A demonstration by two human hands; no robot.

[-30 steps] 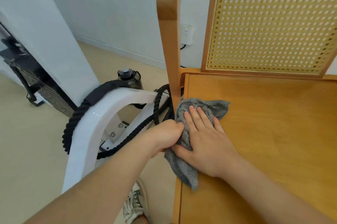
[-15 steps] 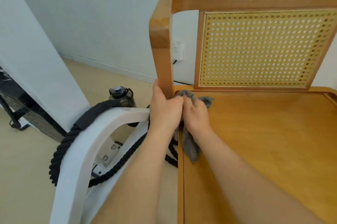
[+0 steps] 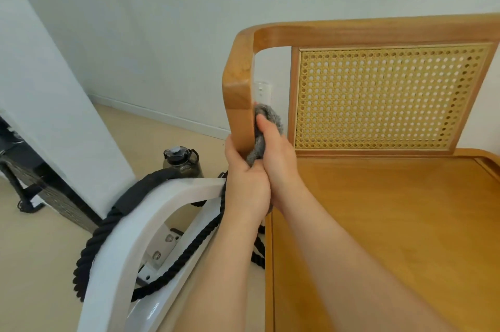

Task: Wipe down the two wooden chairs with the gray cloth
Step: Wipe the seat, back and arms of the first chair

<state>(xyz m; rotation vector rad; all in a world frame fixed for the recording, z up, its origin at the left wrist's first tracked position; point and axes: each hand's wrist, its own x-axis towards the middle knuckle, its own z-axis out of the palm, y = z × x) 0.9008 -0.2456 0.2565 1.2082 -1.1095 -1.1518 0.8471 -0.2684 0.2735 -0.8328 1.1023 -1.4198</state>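
Gray cloth [image 3: 267, 118] is shifted from seat [image 3: 378, 223] up to backrest post [image 3: 238, 104]. Post is clasped by left hand [image 3: 244, 177], cloth gripped by right hand [image 3: 278, 158]. Frame wiping is judged begun.

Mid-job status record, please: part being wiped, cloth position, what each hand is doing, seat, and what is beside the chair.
part being wiped: left upright post of the wooden chair
gray cloth: bunched against the post's inner side
left hand: grips the post low down
right hand: holds the cloth to the post
seat: bare wood, nothing on it
beside chair: water bottle and black rope on the floor
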